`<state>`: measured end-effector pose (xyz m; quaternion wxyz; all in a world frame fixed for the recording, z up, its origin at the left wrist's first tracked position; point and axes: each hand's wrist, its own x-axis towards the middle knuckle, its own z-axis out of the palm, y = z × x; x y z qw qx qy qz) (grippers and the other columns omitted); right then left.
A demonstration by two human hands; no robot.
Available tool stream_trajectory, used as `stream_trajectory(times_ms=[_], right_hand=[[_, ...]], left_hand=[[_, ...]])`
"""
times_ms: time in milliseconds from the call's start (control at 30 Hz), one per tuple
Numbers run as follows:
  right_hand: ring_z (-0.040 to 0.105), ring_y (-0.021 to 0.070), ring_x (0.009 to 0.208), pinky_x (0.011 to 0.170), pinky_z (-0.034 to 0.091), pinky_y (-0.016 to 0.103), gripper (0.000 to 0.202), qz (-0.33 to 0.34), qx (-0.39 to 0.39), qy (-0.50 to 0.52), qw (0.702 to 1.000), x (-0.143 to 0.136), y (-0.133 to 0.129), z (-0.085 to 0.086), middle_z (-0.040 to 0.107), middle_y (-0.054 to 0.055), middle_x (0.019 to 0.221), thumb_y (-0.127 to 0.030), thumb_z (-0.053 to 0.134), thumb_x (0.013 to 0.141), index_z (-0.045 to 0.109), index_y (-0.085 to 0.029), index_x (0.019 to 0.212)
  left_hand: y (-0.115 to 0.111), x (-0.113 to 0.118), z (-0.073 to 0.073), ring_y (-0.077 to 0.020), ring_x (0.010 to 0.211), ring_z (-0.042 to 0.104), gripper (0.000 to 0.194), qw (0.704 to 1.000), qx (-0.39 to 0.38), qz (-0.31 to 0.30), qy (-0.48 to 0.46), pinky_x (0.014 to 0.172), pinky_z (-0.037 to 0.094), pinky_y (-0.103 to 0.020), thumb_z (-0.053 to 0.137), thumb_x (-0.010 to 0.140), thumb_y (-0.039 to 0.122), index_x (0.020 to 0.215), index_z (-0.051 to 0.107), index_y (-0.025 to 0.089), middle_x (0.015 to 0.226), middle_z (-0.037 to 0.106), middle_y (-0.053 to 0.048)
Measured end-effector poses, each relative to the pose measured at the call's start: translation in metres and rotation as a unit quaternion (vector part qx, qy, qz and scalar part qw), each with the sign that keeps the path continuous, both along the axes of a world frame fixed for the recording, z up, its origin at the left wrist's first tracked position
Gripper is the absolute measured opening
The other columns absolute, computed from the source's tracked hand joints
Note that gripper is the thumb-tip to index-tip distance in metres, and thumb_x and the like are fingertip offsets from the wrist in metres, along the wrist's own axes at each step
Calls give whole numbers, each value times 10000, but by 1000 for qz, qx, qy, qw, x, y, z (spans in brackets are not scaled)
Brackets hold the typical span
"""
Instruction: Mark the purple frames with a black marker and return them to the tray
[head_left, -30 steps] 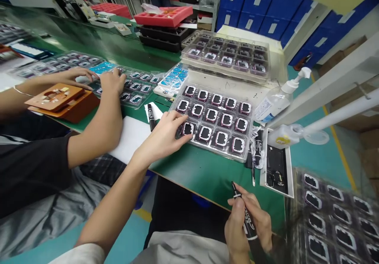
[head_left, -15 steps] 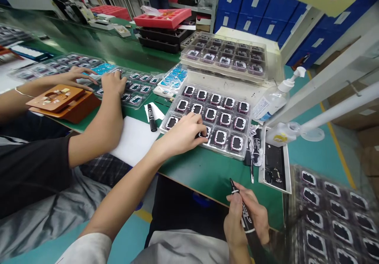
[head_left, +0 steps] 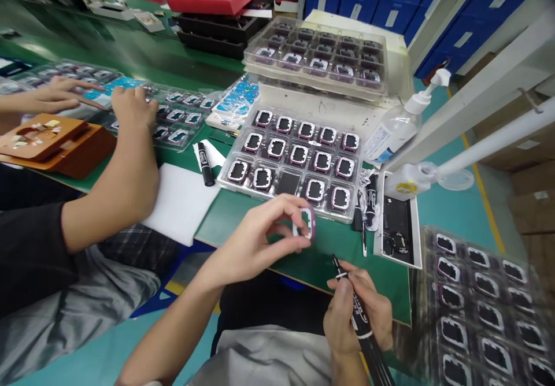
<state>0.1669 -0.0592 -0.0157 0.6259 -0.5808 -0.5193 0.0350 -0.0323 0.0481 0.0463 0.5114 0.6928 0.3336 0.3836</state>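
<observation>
Center of frame, the left hand (head_left: 260, 238) pinches a purple-and-white case (head_left: 312, 224) by its edges, apparently keeping its front uncovered. Lower right, the right hand (head_left: 340, 319) grasps a marker (head_left: 367, 340). Above, a tray's (head_left: 353, 208) pockets separate similar cases (head_left: 333, 194).

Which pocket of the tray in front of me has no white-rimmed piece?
In the tray, the nearest row's middle pocket: it shows only a dark surface, while the other fourteen each hold a white-rimmed piece.
</observation>
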Motion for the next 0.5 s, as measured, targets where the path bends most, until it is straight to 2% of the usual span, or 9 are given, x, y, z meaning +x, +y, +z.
stream_trajectory(times_ms=[67,133,200,300,400,500], right_hand=[[849,266,701,592,724,402,213,-14,-13,4,1000,-1,0,2,753,-21,624,-407,746,1024,687,-277,866],[848,263,694,574,709,380,216,-14,-8,4,1000,-1,0,3,745,-26,611,-428,759,1022,699,-275,882],[859,268,714,592,717,387,234,-8,-17,6,1000,-1,-1,2,745,-26,621,-429,767,1021,706,-270,860],[895,299,794,678,760,455,214,-3,-47,28,999,-4,0,1,757,-22,654,-382,766,1017,716,-266,844],[925,341,896,752,786,518,58,13,-54,59,997,-7,5,4,790,-29,701,-316,805,965,759,-281,957],[929,350,894,735,791,513,76,14,-44,69,997,-8,12,8,801,-39,708,-299,829,928,781,-308,987]], left_hand=[[-14,13,-19,-185,976,785,308,993,-86,19,-74,767,688,-287,907,1016,330,1211,692,228,1397,703,-117],[-23,24,-35,-170,950,770,396,989,-115,35,-82,821,692,-292,957,952,269,1275,730,231,1339,731,-99],[-26,30,-44,-175,962,767,441,991,-117,40,-56,906,688,-310,959,932,216,1328,764,235,1256,780,-83],[-26,31,-47,-192,986,777,440,995,-93,29,-6,931,679,-313,940,949,211,1360,787,254,1232,823,-73],[-26,28,-48,-202,1012,795,414,997,-63,10,41,958,682,-325,899,979,200,1370,789,282,1271,841,-56],[-28,27,-50,-221,1037,821,426,997,-47,5,55,985,689,-337,851,992,155,1392,778,285,1244,867,-47]])
